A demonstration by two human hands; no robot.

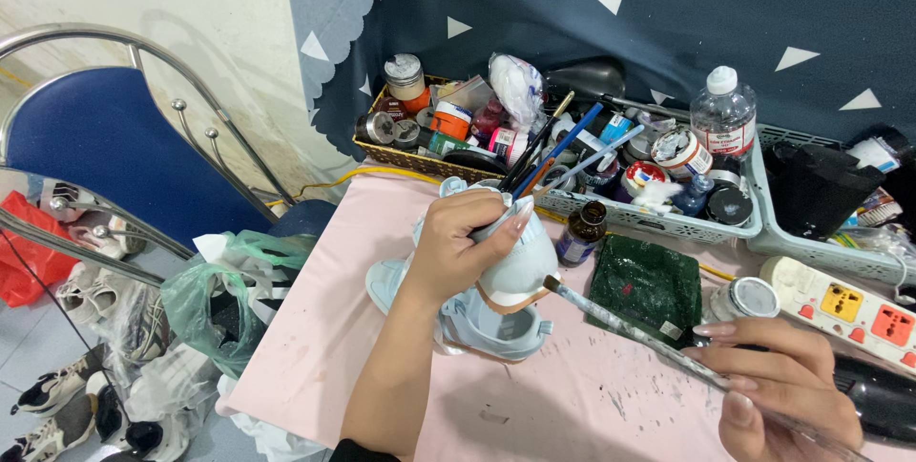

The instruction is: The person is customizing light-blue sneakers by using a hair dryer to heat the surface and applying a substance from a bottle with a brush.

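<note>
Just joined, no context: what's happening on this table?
A person is painting a light blue sneaker. The left hand grips it, tilted up off the pink table, with a second sneaker lying under it. The right hand holds a paintbrush, its tip right at the held shoe's side near the sole edge. A green palette, a small brown bottle and baskets of paint jars sit behind. Whether paint is going on, I can't tell.
</note>
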